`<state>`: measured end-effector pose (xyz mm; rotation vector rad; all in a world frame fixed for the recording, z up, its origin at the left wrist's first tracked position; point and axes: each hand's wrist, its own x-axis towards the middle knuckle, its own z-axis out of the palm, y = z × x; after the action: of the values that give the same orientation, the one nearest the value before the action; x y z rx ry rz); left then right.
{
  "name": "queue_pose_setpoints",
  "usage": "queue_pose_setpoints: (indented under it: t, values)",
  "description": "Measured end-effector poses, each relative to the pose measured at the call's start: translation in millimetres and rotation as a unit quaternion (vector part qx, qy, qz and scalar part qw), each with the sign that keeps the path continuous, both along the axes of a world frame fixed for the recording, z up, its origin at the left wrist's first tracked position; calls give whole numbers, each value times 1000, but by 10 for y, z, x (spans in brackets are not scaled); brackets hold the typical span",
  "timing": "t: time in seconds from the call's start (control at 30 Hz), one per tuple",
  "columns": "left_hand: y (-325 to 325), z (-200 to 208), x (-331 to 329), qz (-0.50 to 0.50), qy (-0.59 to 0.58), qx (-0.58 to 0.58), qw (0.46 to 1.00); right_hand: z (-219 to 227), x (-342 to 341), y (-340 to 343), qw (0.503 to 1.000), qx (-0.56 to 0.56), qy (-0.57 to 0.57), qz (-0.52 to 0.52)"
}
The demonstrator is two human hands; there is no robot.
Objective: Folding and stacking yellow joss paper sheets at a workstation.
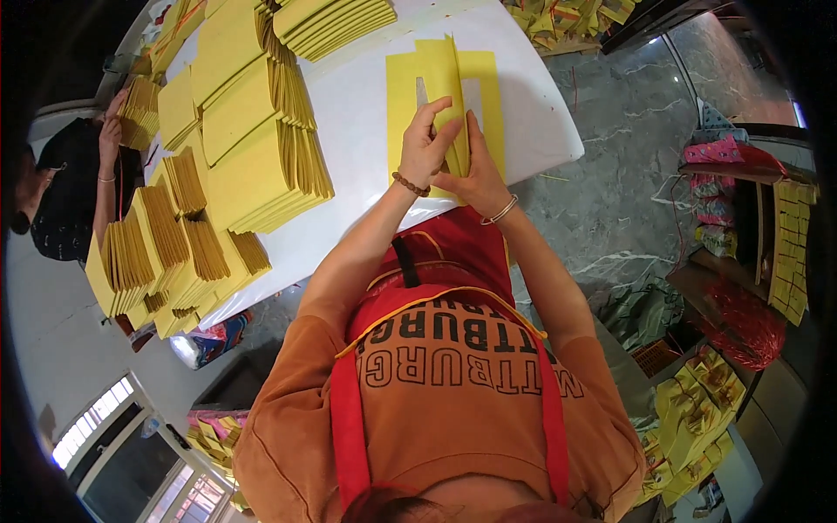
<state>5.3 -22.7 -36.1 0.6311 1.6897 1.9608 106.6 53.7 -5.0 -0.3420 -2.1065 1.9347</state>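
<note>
While both forearms reach up from the lower edge toward the white table [349, 113], the two hands meet over a yellow paper sheet [445, 96] lying near the table's right rim. The left hand [425, 148], with a brown bead bracelet [410, 184] at the wrist, has its grip closed: thumb and fingertips [440, 109] pinch a raised fold of the sheet along its middle crease. The right hand [478, 174], wearing a thin bangle [501, 210], lies just beside the left one, its fingers pressed flat against the same fold from the other side, so this grip is also together on the paper. The sheet spreads out beyond the fingers, away from the person, with pale cut-out strips showing on either side of the fold; its near edge is hidden under the hands.

To the left, well apart from the hands, stacks of folded yellow paper [253, 139] cover much of the table, some flat, some fanned on edge. At the far left another person's hand [111, 131] touches one of those stacks. The person wears an orange shirt [453, 392] and a red apron [453, 253]. More yellow paper bundles [697, 418] lie on the floor at lower right, on grey marbled tiles.
</note>
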Motion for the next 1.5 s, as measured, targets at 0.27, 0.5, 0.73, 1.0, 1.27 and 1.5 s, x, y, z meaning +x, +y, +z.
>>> queue_pose_setpoints:
  t: [0.27,0.5,0.73,1.0,1.27,1.5]
  values:
    - [25,-7,12,18,-5,7,1000,-60,-10,-6,1000,8,2,-5]
    - [-17,162,41,23,27,-40,999,197,46,39,962,236,34,-131]
    - [30,128,52,43,74,-20,996,37,-22,55,982,-111,26,-151]
    - [30,348,97,0,-16,43,999,-35,-88,172,972,-204,5,-117]
    - [-5,313,38,-21,-74,56,995,-66,-165,292,986,-91,-70,-122]
    - [-312,820,-246,75,14,115,990,71,-10,398,957,-267,-10,-111]
